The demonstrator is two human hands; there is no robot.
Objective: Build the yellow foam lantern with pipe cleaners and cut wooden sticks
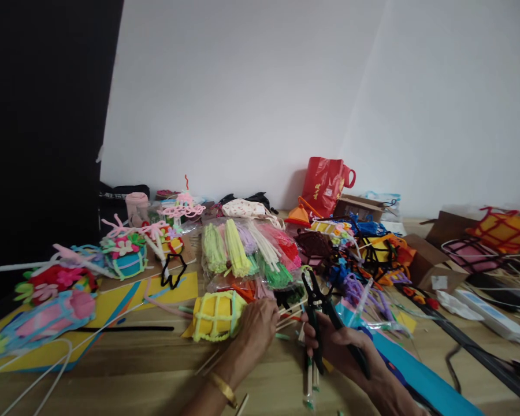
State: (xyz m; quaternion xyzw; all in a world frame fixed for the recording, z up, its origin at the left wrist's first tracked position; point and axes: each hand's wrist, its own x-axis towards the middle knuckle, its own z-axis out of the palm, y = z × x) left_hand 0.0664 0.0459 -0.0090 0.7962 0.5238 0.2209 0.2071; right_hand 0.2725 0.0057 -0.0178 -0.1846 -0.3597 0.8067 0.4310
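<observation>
My left hand [257, 329] is bunched around thin wooden sticks [291, 312] that run out on both sides of it, and a gold bangle [223, 388] circles that wrist. Just left of those fingers sits a yellow pipe-cleaner lantern frame [219, 316]. My right hand [342, 346] grips black-handled pliers [323, 309] with the jaws pointing up and away from me. Below that hand, more pale sticks in clear plastic [309, 378] stand out from behind it.
Bagged pipe-cleaner bundles [238, 248] and finished pipe-cleaner crafts crowd the wooden table [134, 370]. A red paper bag [325, 185] and cardboard box [359, 208] stand at the back. A blue sheet [420, 375] and black cable [453, 364] lie to the right.
</observation>
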